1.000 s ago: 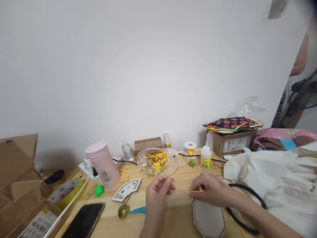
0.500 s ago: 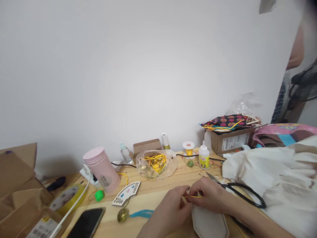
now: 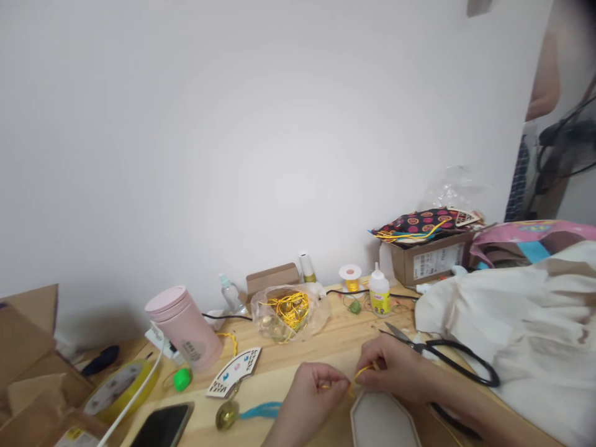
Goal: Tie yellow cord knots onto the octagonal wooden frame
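Note:
My left hand (image 3: 321,391) pinches a yellow cord (image 3: 352,388) between thumb and fingers at the lower middle of the head view. Close by on the right, my right hand (image 3: 388,369) pinches another part of the same cord. Just below both hands is a pale, flat piece with cut corners and a light rim (image 3: 384,419); whether the cord is fastened to it I cannot tell. Left of my left hand lies a fan-shaped white ornament (image 3: 234,374) with a gold bell (image 3: 226,415) and a blue tassel (image 3: 261,410).
Black-handled scissors (image 3: 460,357) lie beside my right forearm, near white cloth (image 3: 521,316). Behind stand a glue bottle (image 3: 379,295), a yellow thread spool (image 3: 351,277) and a plastic bag of cords and bells (image 3: 288,313). Leftward are a pink tumbler (image 3: 186,329), a phone (image 3: 162,425) and tape (image 3: 114,388).
My hands have drawn slightly apart, with the yellow cord now showing between them. The whole view has shifted a little, and more of the pale piece's top edge shows.

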Available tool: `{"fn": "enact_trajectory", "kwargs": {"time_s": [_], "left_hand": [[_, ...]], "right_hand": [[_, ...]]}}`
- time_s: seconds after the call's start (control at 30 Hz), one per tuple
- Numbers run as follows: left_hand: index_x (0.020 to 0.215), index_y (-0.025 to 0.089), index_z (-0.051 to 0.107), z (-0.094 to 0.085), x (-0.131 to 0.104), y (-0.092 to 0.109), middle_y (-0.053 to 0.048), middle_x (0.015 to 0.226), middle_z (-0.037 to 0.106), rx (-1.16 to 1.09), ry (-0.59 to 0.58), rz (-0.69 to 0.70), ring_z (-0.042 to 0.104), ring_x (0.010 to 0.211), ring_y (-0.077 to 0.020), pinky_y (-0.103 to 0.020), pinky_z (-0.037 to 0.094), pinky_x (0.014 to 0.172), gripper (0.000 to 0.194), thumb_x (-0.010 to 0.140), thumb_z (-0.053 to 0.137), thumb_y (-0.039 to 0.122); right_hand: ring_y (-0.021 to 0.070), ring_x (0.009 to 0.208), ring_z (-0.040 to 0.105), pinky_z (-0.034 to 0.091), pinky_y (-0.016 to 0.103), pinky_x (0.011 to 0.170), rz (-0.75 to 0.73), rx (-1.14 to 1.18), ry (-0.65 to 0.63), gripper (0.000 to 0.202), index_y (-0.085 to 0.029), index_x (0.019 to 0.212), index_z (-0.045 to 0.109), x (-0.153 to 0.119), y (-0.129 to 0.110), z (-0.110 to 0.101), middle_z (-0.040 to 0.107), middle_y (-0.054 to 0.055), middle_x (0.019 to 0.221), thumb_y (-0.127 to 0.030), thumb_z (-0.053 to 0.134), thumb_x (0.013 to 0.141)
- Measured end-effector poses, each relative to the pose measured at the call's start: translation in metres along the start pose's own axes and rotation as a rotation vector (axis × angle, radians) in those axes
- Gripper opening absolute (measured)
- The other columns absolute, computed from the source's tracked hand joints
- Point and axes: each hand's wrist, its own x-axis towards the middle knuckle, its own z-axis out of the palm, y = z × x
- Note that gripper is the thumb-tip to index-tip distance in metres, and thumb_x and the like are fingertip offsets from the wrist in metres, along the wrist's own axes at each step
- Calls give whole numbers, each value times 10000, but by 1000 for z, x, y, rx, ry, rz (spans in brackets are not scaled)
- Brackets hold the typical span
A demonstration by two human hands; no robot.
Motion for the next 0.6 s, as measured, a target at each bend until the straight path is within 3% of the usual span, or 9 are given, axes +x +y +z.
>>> {"fn": "enact_trajectory", "kwargs": {"time_s": [0.13, 0.23, 0.4, 0.6], "left_hand": [[632, 151, 679, -1, 2, 2, -28, 624, 661, 89, -4, 80, 553, 629, -182, -220, 379, 561, 248, 698, 486, 292], [608, 147, 673, 0, 3, 4, -21, 589, 649, 90, 29, 86, 543, 594, -170, -214, 369, 546, 249, 699, 492, 291], [638, 117, 676, 2, 6, 1, -30, 570, 639, -138, 20, -9, 512, 539, -140, -203, 349, 520, 215, 672, 542, 282], [670, 133, 688, 4, 6, -4, -35, 633, 667, -249, -6, -33, 527, 582, -145, -214, 363, 555, 186, 657, 569, 275]], "right_hand": [[84, 464, 365, 251, 169, 408, -21, 181, -24, 201, -145, 577, 660, 3, 1, 2, 485, -37, 497, -229, 521, 696], [83, 462, 324, 231, 174, 411, 24, 243, 58, 214, -131, 570, 640, 6, -2, 4, 416, -42, 469, -242, 511, 699], [88, 476, 307, 231, 186, 436, 98, 283, 227, 255, -119, 542, 600, 11, 0, 8, 371, -40, 480, -291, 502, 703], [95, 481, 290, 215, 200, 441, 96, 257, 294, 288, -125, 525, 575, 11, 4, 13, 341, -38, 482, -315, 480, 720]]}}
